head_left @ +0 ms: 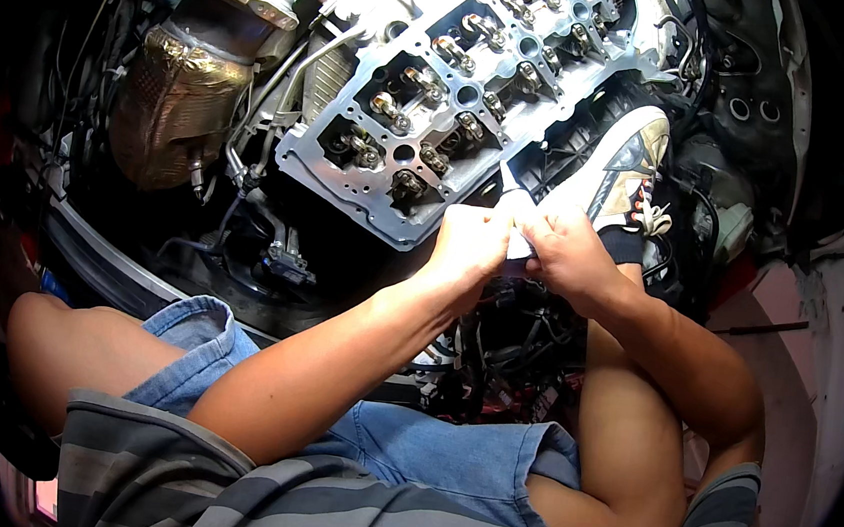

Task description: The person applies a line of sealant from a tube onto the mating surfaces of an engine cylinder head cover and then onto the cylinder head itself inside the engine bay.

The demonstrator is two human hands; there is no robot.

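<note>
Both hands are closed around a white tube with a pointed nozzle [509, 177], its tip angled up toward the engine. My left hand [471, 246] pinches the tube from the left, fingers curled. From the right, my right hand [572, 249] wraps over it, so most of its body is hidden. Just beyond my hands lies the bare silver cylinder head [415, 225], which the nozzle does not clearly touch. Roller rocker arms [391, 110] sit in rows inside its open pockets.
A gold, foil-wrapped exhaust part [170, 106] stands at the left. My shoe [619, 170] rests among the engine parts right of the cylinder head. Metal pipes [241, 152] and a connector [287, 262] lie left of it; dark hoses and wires run below my hands.
</note>
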